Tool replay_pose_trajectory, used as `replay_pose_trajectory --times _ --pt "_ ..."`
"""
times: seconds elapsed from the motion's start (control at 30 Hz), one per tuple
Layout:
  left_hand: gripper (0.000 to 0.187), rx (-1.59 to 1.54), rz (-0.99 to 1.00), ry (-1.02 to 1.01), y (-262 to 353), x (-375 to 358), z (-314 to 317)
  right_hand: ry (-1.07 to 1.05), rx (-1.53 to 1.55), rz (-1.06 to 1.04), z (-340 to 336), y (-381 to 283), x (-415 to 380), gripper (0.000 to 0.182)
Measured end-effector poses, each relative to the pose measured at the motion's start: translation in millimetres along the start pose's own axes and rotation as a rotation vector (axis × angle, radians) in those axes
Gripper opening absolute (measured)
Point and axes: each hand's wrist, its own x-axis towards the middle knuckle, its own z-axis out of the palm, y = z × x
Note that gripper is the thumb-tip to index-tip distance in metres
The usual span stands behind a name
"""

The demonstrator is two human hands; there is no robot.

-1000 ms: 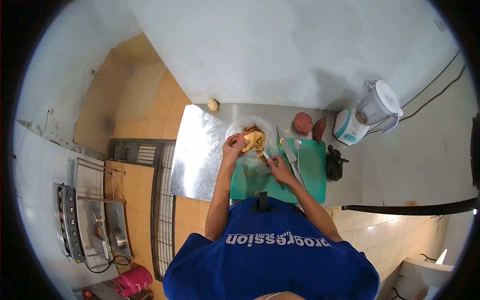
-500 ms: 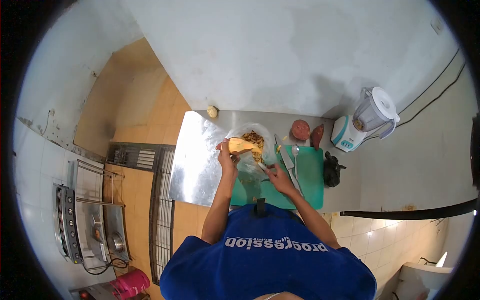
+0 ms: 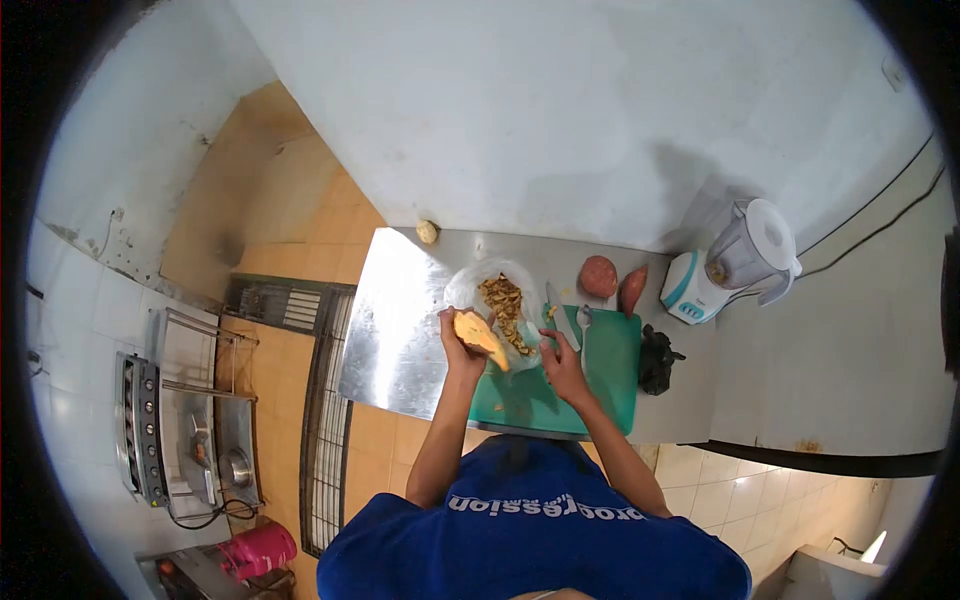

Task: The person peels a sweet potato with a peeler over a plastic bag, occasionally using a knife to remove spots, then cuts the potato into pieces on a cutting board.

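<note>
My left hand (image 3: 460,350) is closed around a sweet potato (image 3: 482,338) with bare orange flesh, its narrow end pointing down and to the right. A clear plastic bag (image 3: 462,287) lies just beyond it, with a heap of brown and yellow peelings (image 3: 503,298) on it. My right hand (image 3: 564,368) is closed to the right of the bag, apart from the sweet potato. Whatever tool its fingers hold is too small to make out. Beneath both is a green cutting board (image 3: 610,375). A large knife (image 3: 563,318) and a spoon (image 3: 584,325) lie beyond my right hand.
Two red-skinned sweet potatoes, a round one (image 3: 598,277) and a slim one (image 3: 632,289), lie behind the board. A blender (image 3: 712,270) and a black plastic bag (image 3: 657,360) stand at the right. One pale round tuber (image 3: 427,232) sits at the steel table's (image 3: 385,330) back corner.
The sweet potato has come down toward me and turned, its narrow end now pointing downward. My right hand has shifted slightly right, and the pale tool tip seen before no longer shows clearly.
</note>
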Motion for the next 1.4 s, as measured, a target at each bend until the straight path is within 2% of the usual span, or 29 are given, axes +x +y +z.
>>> replay_pose_trajectory --times 0.07,0.13,0.2,0.23,0.3,0.37,0.43,0.57,0.63,0.73,0.9,0.97,1.0,1.07,1.13,1.23,1.3,1.37,1.4 --pt "0.033 0.014 0.012 -0.017 -12 -4 -3 -0.003 -0.007 -0.046 -5 -14 -17 0.049" --pt "0.032 0.158 -0.056 -0.035 -21 -8 -1 -0.014 -0.147 -0.248 -13 -31 -21 0.049" --pt "0.039 0.333 -0.054 -0.053 -28 -15 -2 -0.069 -0.249 -0.224 -24 -48 -21 0.05" --pt "0.044 0.449 0.04 -0.027 -32 -24 6 -0.117 -0.351 -0.207 -24 -51 -20 0.052" --pt "0.047 0.549 0.022 -0.001 -34 -27 7 -0.17 -0.38 -0.207 -23 -45 -14 0.05" --pt "0.045 0.574 -0.01 -0.018 -32 -39 20 -0.205 -0.427 -0.206 -24 -40 -7 0.049" --pt "0.038 0.633 0.087 -0.006 -32 -38 24 -0.261 -0.374 -0.243 -19 -38 -8 0.048" --pt "0.035 0.601 0.016 -0.01 -25 -38 24 -0.208 -0.348 -0.242 -11 -40 -15 0.049" --pt "0.038 0.585 0.071 -0.076 -25 -21 19 -0.272 -0.359 -0.195 -10 -44 -12 0.05" --pt "0.038 0.609 0.03 -0.086 -14 -15 16 -0.273 -0.367 -0.209 2 -46 -14 0.05" --pt "0.034 0.632 0.091 -0.086 -1 -4 4 -0.148 -0.298 -0.234 36 -51 -23 0.049" --pt "0.033 0.72 0.085 -0.149 9 -11 6 -0.084 -0.272 -0.231 49 -59 -22 0.048" --pt "0.034 0.697 0.136 -0.145 8 -11 4 -0.053 -0.259 -0.224 53 -66 -25 0.048" --pt "0.034 0.602 0.097 -0.124 7 2 -2 -0.014 -0.251 -0.203 61 -73 -33 0.047" --pt "0.037 0.5 0.064 -0.115 7 10 -4 -0.065 -0.339 -0.151 62 -74 -42 0.049" --pt "0.036 0.433 0.046 -0.087 10 15 9 -0.064 -0.373 -0.187 63 -59 -51 0.05" --pt "0.037 0.471 0.048 -0.06 7 20 10 -0.059 -0.365 -0.182 53 -51 -54 0.051" --pt "0.04 0.327 -0.005 -0.126 7 13 21 -0.056 -0.355 -0.195 38 -53 -50 0.052" --pt "0.042 0.35 0.002 -0.115 5 7 27 -0.025 -0.322 -0.223 30 -56 -45 0.051"
